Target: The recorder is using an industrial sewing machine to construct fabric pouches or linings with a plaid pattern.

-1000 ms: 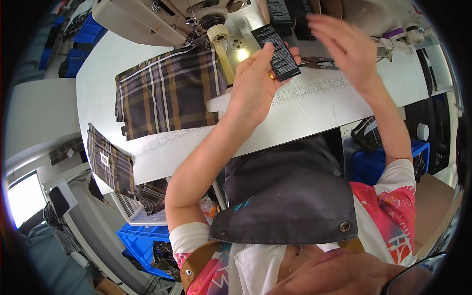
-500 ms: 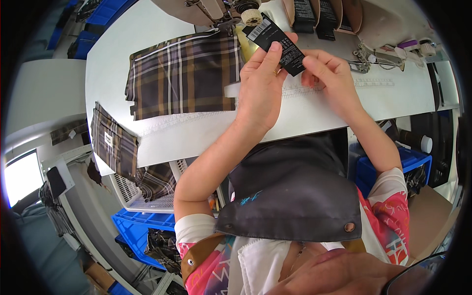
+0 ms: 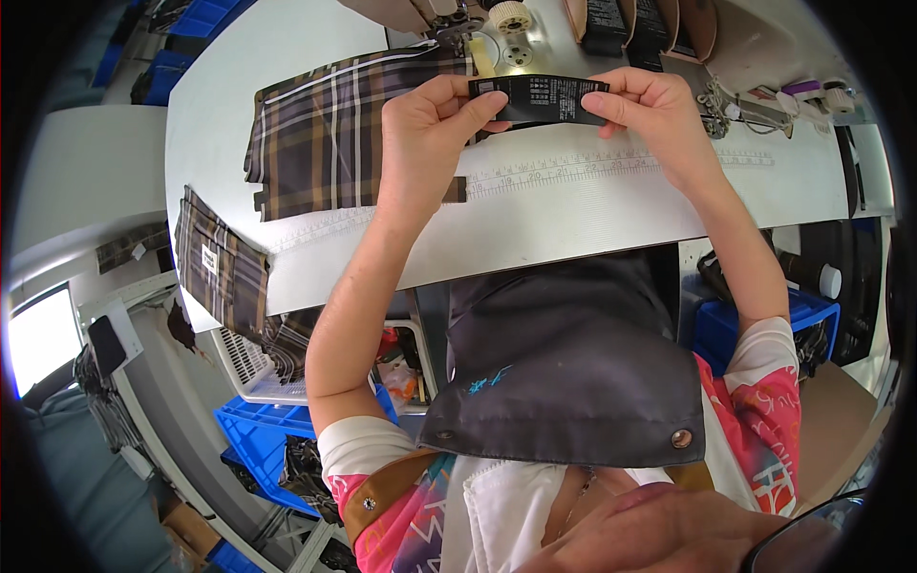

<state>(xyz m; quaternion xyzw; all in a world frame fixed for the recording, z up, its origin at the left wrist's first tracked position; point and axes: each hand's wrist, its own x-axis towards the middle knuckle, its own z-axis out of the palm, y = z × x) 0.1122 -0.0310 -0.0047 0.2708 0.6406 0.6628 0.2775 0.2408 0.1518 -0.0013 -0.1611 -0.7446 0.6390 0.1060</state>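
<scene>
A black label (image 3: 540, 99) is stretched lengthwise between the two hands, raised over the middle of the bench (image 3: 573, 220), well back from its front edge. The left hand (image 3: 428, 129) pinches one end between thumb and fingers, the thumb lying on the near face; the right hand (image 3: 654, 113) pinches the opposite end in the same way. The label (its pale print faces the wearer) lies nearly level from side to side. Left of it, a plaid cloth (image 3: 320, 143) is spread over the bench's left half, its right part hidden behind the left hand. Beyond the label stands a sewing machine (image 3: 401, 11), close to the cloth's far edge. To the right of the machine, farther from the front edge, a brown holder (image 3: 707, 29) carries more black labels (image 3: 604, 29). A ruler scale (image 3: 535, 178) runs along the bench, roughly parallel to its front edge. At the front left corner, a smaller plaid piece (image 3: 227, 277) with a white tag (image 3: 209, 259) hangs partly over the edge, above a white basket (image 3: 244, 368).
</scene>
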